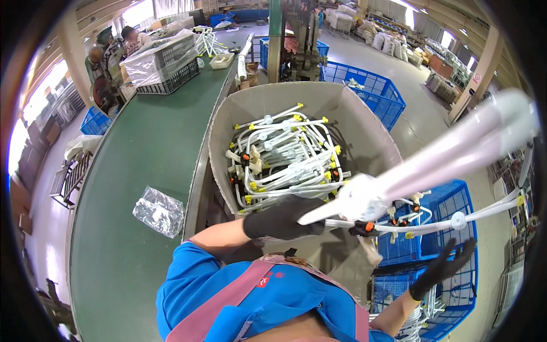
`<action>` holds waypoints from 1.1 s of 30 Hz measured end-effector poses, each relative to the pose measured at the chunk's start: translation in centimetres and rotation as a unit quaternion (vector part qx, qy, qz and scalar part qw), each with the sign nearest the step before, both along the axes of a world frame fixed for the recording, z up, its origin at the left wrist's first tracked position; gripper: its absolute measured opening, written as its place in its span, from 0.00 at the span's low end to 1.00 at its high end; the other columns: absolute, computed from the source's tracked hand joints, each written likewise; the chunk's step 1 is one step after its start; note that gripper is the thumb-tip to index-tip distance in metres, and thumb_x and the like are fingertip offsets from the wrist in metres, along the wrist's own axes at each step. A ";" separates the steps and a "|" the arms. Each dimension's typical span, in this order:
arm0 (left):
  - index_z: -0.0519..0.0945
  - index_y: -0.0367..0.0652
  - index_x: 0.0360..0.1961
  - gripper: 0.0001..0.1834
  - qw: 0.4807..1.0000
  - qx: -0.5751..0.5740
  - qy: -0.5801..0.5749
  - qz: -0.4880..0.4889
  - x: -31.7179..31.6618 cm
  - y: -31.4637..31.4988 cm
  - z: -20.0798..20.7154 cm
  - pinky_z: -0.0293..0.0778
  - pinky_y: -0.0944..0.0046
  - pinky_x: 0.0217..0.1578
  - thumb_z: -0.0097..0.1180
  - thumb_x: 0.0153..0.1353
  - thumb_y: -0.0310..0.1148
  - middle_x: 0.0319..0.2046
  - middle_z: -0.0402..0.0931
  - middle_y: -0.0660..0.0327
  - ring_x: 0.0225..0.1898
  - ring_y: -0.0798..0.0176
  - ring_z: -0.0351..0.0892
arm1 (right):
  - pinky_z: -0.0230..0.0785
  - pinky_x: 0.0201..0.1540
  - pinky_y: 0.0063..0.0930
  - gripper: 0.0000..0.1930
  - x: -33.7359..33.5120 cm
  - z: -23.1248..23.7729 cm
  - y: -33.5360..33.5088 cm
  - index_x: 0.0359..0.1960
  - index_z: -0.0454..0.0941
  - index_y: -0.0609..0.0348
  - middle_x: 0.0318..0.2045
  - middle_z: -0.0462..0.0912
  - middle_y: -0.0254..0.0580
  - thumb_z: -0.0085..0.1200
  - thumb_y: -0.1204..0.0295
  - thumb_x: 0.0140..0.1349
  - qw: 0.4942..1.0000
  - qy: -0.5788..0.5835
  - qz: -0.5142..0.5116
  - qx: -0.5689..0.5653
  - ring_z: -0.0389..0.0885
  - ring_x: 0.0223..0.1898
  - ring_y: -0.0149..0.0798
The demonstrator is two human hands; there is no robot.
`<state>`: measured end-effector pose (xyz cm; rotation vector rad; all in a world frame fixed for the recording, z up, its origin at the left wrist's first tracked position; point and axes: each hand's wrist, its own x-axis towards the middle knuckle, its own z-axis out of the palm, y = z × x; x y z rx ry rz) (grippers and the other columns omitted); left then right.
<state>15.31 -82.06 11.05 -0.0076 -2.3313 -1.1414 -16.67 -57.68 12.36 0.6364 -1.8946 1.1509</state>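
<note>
My left hand point(285, 219), in a black glove, is closed around one end of a white tubular frame point(433, 226). This frame has clear round discs, yellow fittings and orange-and-black joints. One of its legs rises toward the upper right, close to the camera and blurred. My right hand point(444, 271), also in a black glove, is held out below the frame's far end. Its fingers are spread, and nothing is in it. Just beyond my left hand, a large cardboard box point(219, 137) holds a pile of similar white tubular frames point(285, 154).
A green-topped table point(131, 142) runs along the left, bearing a crumpled clear plastic bag point(159, 212) and a black crate point(171, 84). Blue baskets point(464, 228) stand at my right, one with more tubes. Another blue basket point(393, 102) is behind the box. A person point(134, 40) is far left.
</note>
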 end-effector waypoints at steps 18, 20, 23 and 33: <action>0.68 0.39 0.57 0.32 0.650 -0.442 0.121 0.607 -1.1 -9.4 11.2 0.66 0.49 0.53 0.64 0.52 0.35 0.53 0.69 0.48 0.52 0.43 0.69 | 0.59 0.22 0.20 0.24 -3.6 2.6 -12.0 0.47 0.63 0.61 0.21 0.66 0.35 0.57 0.76 0.48 0.592 -0.329 0.658 -0.329 0.64 0.20 0.28; 0.71 0.42 0.55 0.34 0.647 -0.450 0.049 0.613 -3.5 -6.5 8.9 0.67 0.52 0.49 0.68 0.47 0.40 0.49 0.70 0.51 0.48 0.47 0.70 | 0.64 0.24 0.21 0.24 -2.8 3.7 -14.2 0.48 0.64 0.59 0.23 0.67 0.35 0.56 0.79 0.47 0.531 -0.356 0.687 -0.346 0.67 0.22 0.31; 0.72 0.43 0.55 0.35 0.741 -0.354 -0.099 0.562 -6.3 -4.8 5.8 0.69 0.51 0.45 0.67 0.47 0.47 0.46 0.70 0.50 0.44 0.47 0.72 | 0.67 0.32 0.20 0.31 -0.9 3.8 -16.7 0.58 0.62 0.60 0.32 0.72 0.40 0.54 0.82 0.48 0.539 -0.379 0.682 -0.316 0.72 0.32 0.31; 0.63 0.37 0.61 0.46 0.737 -0.065 -0.122 0.662 -1.4 -10.0 -1.0 0.75 0.56 0.43 0.71 0.44 0.46 0.43 0.69 0.48 0.41 0.52 0.76 | 0.65 0.33 0.22 0.26 4.2 1.9 -24.9 0.53 0.62 0.64 0.32 0.71 0.38 0.54 0.80 0.51 0.466 -0.472 0.705 -0.250 0.70 0.30 0.29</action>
